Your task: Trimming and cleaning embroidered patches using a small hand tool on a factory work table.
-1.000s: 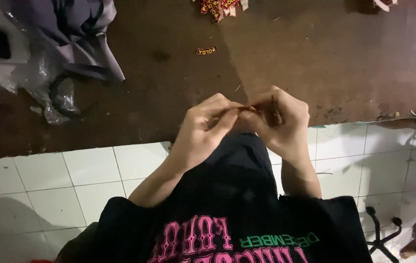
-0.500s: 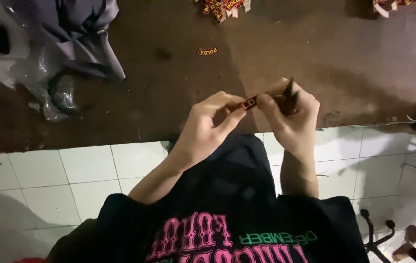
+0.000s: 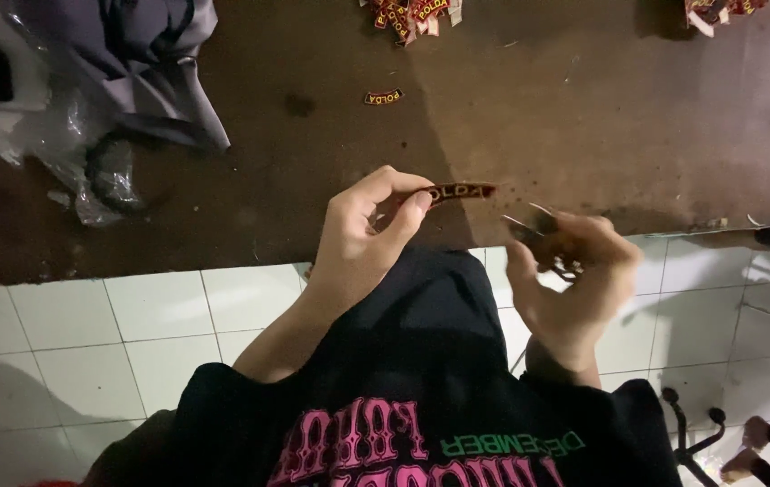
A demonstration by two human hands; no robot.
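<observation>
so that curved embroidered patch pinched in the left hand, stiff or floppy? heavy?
The patch likely has some stiffness: it juts sideways from the left hand fingertips without drooping. Probably very light, since a two-finger pinch at one end carries it. Flat, so unlikely to roll.

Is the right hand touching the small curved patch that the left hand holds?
Apart. The head view shows brown table between the right hand and the patch; only the left hand pinches it.

A small curved patch label (image 3: 459,192), dark with a red edge and yellow lettering, is pinched at one end by the left hand (image 3: 362,236) over the brown table edge. A matching loose label (image 3: 383,96) lies alone farther up the table. Piles of similar red-and-yellow labels sit at the top centre (image 3: 410,13) and top right corner (image 3: 720,10).
</observation>
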